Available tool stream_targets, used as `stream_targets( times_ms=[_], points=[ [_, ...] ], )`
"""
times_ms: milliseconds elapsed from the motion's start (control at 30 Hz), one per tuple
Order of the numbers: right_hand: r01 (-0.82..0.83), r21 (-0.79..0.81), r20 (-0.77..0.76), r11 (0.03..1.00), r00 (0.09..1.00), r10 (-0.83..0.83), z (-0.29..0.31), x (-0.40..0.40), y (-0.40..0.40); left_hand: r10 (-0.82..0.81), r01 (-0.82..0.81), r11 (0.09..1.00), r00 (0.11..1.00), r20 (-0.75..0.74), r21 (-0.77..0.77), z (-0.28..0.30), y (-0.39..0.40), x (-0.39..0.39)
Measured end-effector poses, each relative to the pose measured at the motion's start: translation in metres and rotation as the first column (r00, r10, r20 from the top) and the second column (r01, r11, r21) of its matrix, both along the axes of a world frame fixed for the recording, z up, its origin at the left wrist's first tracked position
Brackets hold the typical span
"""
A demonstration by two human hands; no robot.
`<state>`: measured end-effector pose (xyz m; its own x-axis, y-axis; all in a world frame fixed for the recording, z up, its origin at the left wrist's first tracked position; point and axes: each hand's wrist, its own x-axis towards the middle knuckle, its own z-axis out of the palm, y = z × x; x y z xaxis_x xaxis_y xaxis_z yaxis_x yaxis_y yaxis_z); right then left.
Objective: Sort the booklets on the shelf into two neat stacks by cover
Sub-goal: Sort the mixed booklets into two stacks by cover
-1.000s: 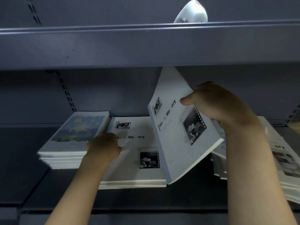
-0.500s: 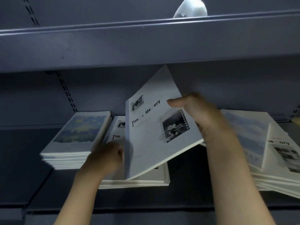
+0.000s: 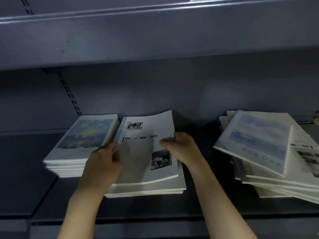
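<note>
A white "Time & Memory" booklet (image 3: 143, 145) lies on top of the middle stack (image 3: 146, 188) of like covers, its front edge still bowed up. My right hand (image 3: 181, 149) grips its right edge, thumb on the cover. My left hand (image 3: 103, 163) holds its left edge with curled fingers. To the left stands a neat stack with blue-and-yellow painted covers (image 3: 82, 135). On the right lies a loose, skewed pile (image 3: 269, 149) mixing blue "Fine Day" covers and a "Time & Memory" booklet (image 3: 305, 152).
The grey metal shelf (image 3: 203, 200) holds all three piles, with bare room between the middle stack and the right pile. The upper shelf's front edge (image 3: 155, 31) overhangs closely. A slotted upright (image 3: 69, 94) runs down the back wall.
The booklet in my right hand came down from a raised, tilted position and now lies on the middle stack. My left hand shifted from the stack's top to the booklet's left edge.
</note>
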<state>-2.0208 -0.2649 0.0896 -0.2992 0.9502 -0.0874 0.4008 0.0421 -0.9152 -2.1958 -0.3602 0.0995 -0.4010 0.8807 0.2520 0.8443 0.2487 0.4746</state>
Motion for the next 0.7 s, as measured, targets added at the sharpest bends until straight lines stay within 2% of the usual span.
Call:
stream_targets(
  times_ms=[67, 167, 300, 533, 700],
  points=[
    [0.018, 0.101, 0.171, 0.995, 0.985, -0.035, -0.005, -0.002, 0.000, -0.022, 0.023, 0.999, 0.999, -0.035, 0.042, 0.000, -0.001, 0.001],
    [0.009, 0.245, 0.408, 0.969, 0.906, -0.111, -0.005, -0.004, 0.000, -0.056, 0.059, 0.997, 0.996, -0.069, 0.050, 0.001, -0.002, 0.005],
    [-0.001, 0.316, 0.555, 0.949, 0.812, -0.184, -0.001, -0.004, 0.000, -0.104, 0.110, 0.993, 0.989, -0.107, 0.046, -0.002, -0.001, 0.011],
    [-0.074, 0.304, 0.618, 0.950, 0.774, -0.137, -0.010, 0.004, -0.002, -0.146, 0.143, 0.989, 0.981, -0.125, -0.035, -0.010, 0.005, 0.022],
    [-0.062, 0.424, 0.529, 0.904, 0.827, -0.191, 0.004, 0.024, -0.008, -0.159, 0.151, 0.987, 0.972, -0.173, -0.056, -0.004, 0.016, 0.048]
  ],
)
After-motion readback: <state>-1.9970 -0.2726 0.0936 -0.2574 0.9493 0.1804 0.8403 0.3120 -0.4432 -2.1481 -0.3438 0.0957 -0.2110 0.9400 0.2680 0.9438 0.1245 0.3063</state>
